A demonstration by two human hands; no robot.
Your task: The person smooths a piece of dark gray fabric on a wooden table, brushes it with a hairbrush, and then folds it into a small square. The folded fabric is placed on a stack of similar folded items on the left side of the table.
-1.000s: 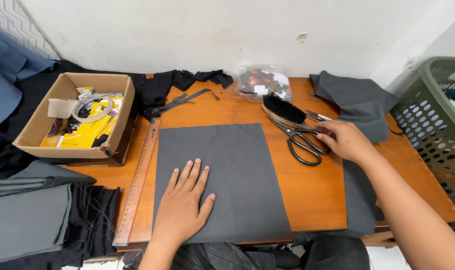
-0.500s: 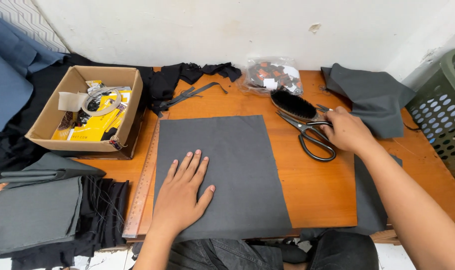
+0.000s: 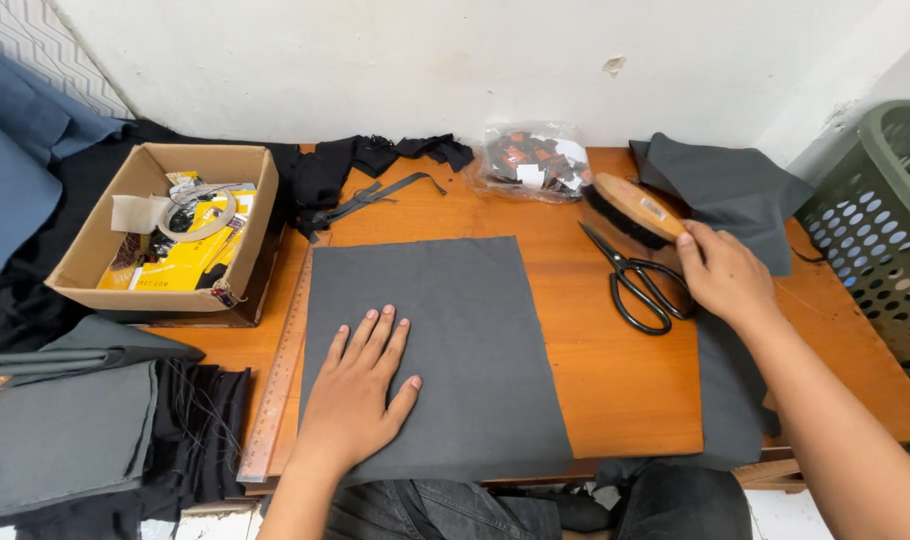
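A square of dark grey cloth (image 3: 445, 330) lies flat on the wooden table (image 3: 615, 380). My left hand (image 3: 360, 395) presses down on its near half, palm flat and fingers spread. My right hand (image 3: 725, 275) rests on grey fabric at the right, its fingers touching the end of a wooden-backed brush (image 3: 627, 208) with black bristles. Black-handled scissors (image 3: 635, 282) lie just left of that hand, blades pointing away from me. I cannot tell whether the fingers grip the brush or only touch it.
A long wooden ruler (image 3: 280, 375) runs along the cloth's left edge. A cardboard box (image 3: 170, 235) of tape and yellow packets sits far left. A clear bag of small pieces (image 3: 530, 160) is at the back. Grey fabric (image 3: 720, 190), folded cloth (image 3: 65, 430) and a green basket (image 3: 880, 210) surround the table.
My right hand has shifted from the scissor handles toward the brush end. My left hand stays flat on the cloth. The view has moved slightly.
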